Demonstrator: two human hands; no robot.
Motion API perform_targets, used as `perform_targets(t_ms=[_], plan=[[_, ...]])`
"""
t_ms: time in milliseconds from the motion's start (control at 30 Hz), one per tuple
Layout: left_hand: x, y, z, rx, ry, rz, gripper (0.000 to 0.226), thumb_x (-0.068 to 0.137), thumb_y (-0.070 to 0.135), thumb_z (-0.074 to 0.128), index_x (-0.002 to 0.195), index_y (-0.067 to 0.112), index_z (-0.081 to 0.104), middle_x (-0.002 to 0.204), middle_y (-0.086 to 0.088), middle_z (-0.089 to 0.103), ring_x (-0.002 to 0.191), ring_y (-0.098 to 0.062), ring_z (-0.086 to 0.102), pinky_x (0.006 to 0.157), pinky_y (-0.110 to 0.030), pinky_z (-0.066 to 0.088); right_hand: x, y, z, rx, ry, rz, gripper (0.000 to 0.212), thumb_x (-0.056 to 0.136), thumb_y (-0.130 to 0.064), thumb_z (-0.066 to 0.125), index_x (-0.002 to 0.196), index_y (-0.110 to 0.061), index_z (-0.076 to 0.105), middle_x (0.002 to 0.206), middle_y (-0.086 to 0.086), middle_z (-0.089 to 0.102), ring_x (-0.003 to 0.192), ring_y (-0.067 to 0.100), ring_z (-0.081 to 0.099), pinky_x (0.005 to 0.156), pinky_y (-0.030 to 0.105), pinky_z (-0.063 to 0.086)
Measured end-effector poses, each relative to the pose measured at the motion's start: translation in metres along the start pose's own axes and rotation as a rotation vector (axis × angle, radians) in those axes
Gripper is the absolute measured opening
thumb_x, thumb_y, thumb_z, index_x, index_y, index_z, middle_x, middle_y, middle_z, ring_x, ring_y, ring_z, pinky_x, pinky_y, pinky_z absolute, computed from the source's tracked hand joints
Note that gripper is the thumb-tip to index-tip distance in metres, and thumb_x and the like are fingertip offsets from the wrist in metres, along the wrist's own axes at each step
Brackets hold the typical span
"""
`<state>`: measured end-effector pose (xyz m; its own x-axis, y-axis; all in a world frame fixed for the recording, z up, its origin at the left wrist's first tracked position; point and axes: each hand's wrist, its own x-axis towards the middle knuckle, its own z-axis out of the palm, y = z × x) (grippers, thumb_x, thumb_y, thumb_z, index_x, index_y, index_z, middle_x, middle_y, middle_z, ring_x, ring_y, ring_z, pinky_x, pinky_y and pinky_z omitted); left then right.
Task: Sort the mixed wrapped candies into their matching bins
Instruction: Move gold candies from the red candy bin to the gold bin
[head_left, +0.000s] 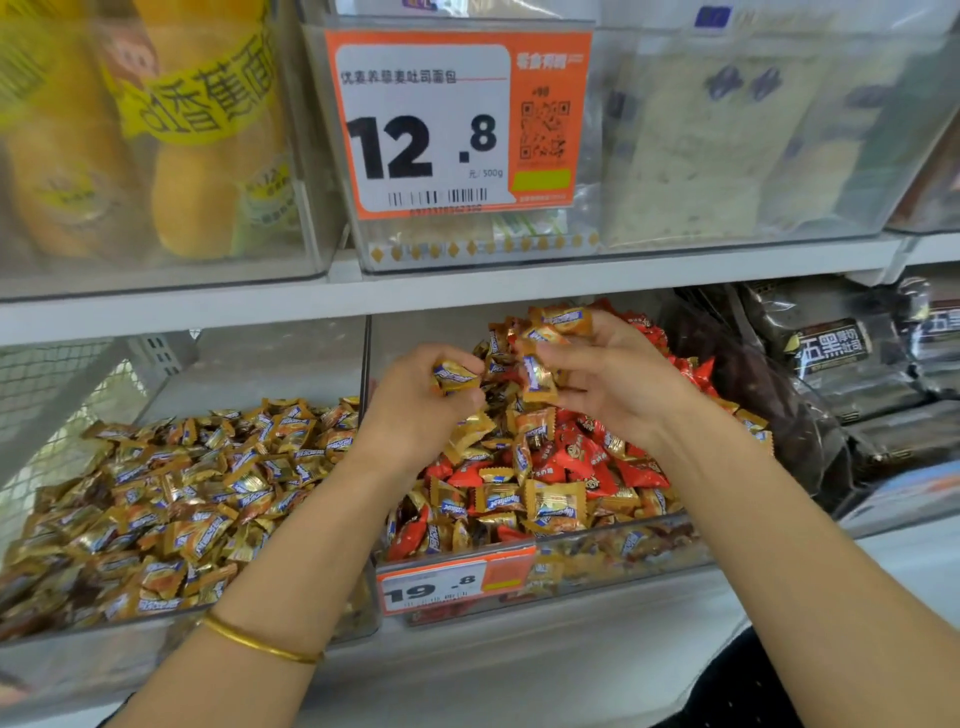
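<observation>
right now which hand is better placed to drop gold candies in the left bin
Likely left: the left hand grips a gold candy beside the left bin; the right hand, also holding some, is farther over the mixed bin.

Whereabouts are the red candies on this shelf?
In the head view, the red candies lie in the middle bin, mixed with gold candies, right of the all-gold bin and just below the left hand and right hand.

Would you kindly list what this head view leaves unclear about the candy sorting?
Head view, left hand: curled fingers hide how many gold candies it grips.
Head view, mixed bin: the candy pile hides its floor.
Head view, 19.8 price tag: product name blurred.
Head view, gold-candy bin: left end cut by frame edge.
</observation>
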<state>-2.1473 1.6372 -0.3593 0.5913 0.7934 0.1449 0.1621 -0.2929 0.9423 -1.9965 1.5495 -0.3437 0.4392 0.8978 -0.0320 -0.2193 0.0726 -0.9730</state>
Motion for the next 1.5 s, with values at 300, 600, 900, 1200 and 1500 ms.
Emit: perform_targets(t_ms=[300,600,900,1200,1500], plan=[[-0.009,0.014,-0.012,-0.578,-0.148,-0.178,0.021,0.084,-0.006,0.056,0.092,0.012,0.063,0.088,-0.008,0.067,0.075,-0.016,0.059,0.063,-0.027,0.051,-0.003,-0.001,0.002,0.415,0.009,0.333,0.019,0.087,0.008,0.050,0.085,-0.011,0.045,0.091,0.021,0.062,0.060,0.016,0.055,0.035,0.014,0.040],[-0.025,0.008,-0.059,-0.734,-0.119,-0.170,0.023,0.085,-0.008,0.051,0.090,0.011,0.064,0.080,-0.007,0.071,0.071,-0.016,0.066,0.061,-0.023,0.057,-0.004,0.009,0.041,0.330,-0.066,0.351,0.030,0.085,0.000,0.049,0.112,-0.011,0.044,0.095,0.017,0.055,0.054,0.014,0.051,0.034,0.015,0.034],[-0.041,-0.019,-0.129,-0.349,0.135,-0.112,0.023,0.090,-0.001,0.055,0.104,0.016,0.060,0.100,-0.008,0.066,0.080,-0.018,0.058,0.059,-0.025,0.049,-0.014,0.007,0.143,-0.633,-0.340,-0.030,0.025,0.091,-0.020,0.061,0.114,-0.009,0.057,0.064,0.004,0.056,0.038,0.004,0.043,0.037,0.016,0.033],[-0.039,-0.020,-0.109,0.175,0.032,0.129,0.041,0.095,0.006,0.048,0.127,0.032,0.051,0.130,0.016,0.047,0.126,-0.003,0.041,0.102,-0.020,0.033,-0.031,-0.020,0.087,-0.822,-0.273,-0.086,0.025,0.091,-0.002,0.057,0.114,-0.011,0.062,0.113,0.007,0.063,0.081,0.014,0.071,0.065,0.026,0.059],[-0.033,0.003,-0.024,0.509,-0.399,0.345,0.037,0.092,0.011,0.055,0.127,0.025,0.055,0.117,0.012,0.050,0.106,0.002,0.049,0.090,-0.010,0.042,-0.052,-0.003,-0.003,-1.266,-0.364,0.075,0.028,0.081,-0.028,0.072,0.108,-0.022,0.069,0.093,-0.006,0.063,0.076,0.004,0.058,0.071,0.027,0.052]])
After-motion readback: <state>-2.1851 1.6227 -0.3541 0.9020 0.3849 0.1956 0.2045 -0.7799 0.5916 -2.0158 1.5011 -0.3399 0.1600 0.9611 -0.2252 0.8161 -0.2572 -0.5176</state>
